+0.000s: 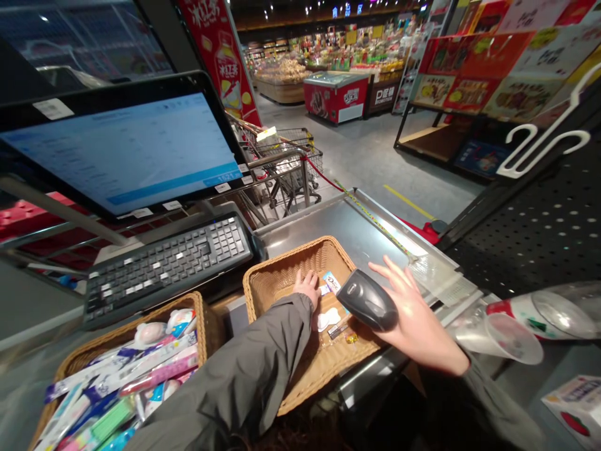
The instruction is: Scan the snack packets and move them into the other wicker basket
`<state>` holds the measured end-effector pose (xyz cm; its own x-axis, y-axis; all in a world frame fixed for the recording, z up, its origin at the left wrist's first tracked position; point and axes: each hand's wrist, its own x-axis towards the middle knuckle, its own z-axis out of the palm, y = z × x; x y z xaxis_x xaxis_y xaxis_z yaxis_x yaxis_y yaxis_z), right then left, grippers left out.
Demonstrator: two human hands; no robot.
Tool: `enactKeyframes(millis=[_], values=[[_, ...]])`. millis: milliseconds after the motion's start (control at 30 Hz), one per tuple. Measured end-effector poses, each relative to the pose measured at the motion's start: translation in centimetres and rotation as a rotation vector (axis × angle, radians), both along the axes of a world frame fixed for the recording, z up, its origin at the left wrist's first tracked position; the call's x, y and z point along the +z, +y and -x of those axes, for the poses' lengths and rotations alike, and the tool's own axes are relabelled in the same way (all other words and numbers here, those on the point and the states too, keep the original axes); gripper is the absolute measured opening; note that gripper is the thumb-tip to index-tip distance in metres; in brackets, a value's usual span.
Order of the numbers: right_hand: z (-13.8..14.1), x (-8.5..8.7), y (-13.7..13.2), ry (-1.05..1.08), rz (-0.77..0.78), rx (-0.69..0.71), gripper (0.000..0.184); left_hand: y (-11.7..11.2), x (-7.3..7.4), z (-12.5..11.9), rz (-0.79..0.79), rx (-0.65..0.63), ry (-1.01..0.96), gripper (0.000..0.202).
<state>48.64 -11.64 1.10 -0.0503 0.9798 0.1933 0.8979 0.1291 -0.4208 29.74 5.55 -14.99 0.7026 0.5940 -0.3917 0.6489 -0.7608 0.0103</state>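
My left hand [307, 286] reaches into a woven wicker basket [293, 258], its fingers against the end of a small white-and-blue box [331, 282]. Whether it grips the box is unclear. Close by in the basket lie a white soft item [328, 319], a small packet [337, 331] and a small gold item [351, 337]. My right hand [416, 319] is above the basket's right side, fingers spread, with a dark grey handheld barcode scanner [367, 300] held against it. My grey sleeve hides part of the basket.
A second wicker basket [197, 307] packed with toothbrushes and packaged goods sits to the left. Beyond it are a black keyboard [169, 269] and a monitor [122, 150]. A steel counter [328, 232] runs ahead, with clear plastic packaging [516, 326] at right and a shopping cart [286, 169] beyond.
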Motion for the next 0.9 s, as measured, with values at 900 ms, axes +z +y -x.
enactKeyframes(millis=[900], values=[[1.7,0.6,-0.3,0.006,-0.07,-0.001,0.051,-1.0,2.0,0.8,-0.032,-0.248,-0.166,0.04]])
